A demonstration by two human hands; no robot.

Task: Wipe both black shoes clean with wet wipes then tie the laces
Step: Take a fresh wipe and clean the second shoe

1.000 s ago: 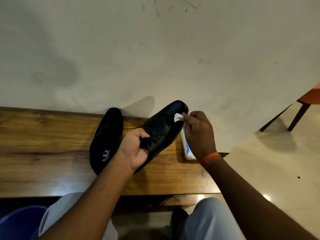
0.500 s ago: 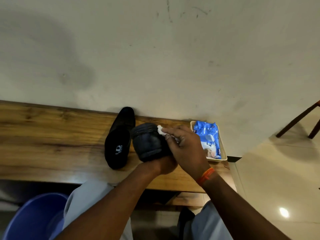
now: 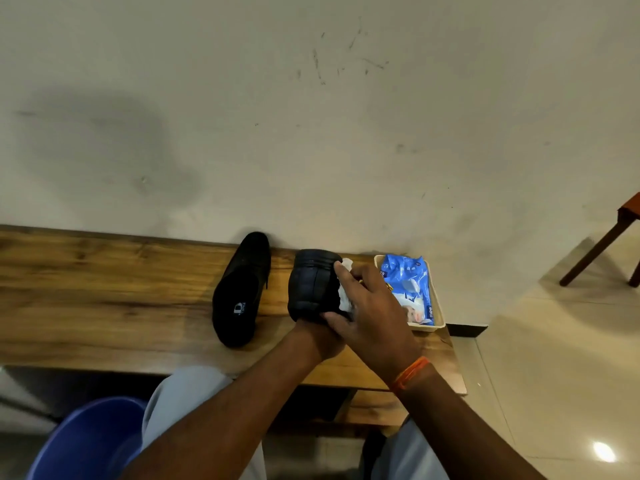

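Note:
One black shoe (image 3: 242, 292) lies on the wooden bench (image 3: 104, 292) with its opening up and toe toward the wall. A second black shoe (image 3: 311, 282) is held above the bench, its sole and heel turned toward me. My left hand (image 3: 323, 341) grips it from below and is mostly hidden behind my right hand. My right hand (image 3: 372, 306) presses a white wet wipe (image 3: 346, 296) against the shoe's right side, fingers curled around the wipe. No laces can be seen on either shoe.
A blue pack of wet wipes (image 3: 410, 289) lies in a cream tray (image 3: 438, 306) at the bench's right end, just right of my hand. A blue bucket (image 3: 86, 441) stands on the floor lower left. A wooden chair leg (image 3: 595, 254) stands far right.
The held shoe turned from lying flat with its upper showing to heel and sole toward me. My right hand and wipe moved from the toe to the shoe's right side. The camera view shifted, revealing the wipes pack.

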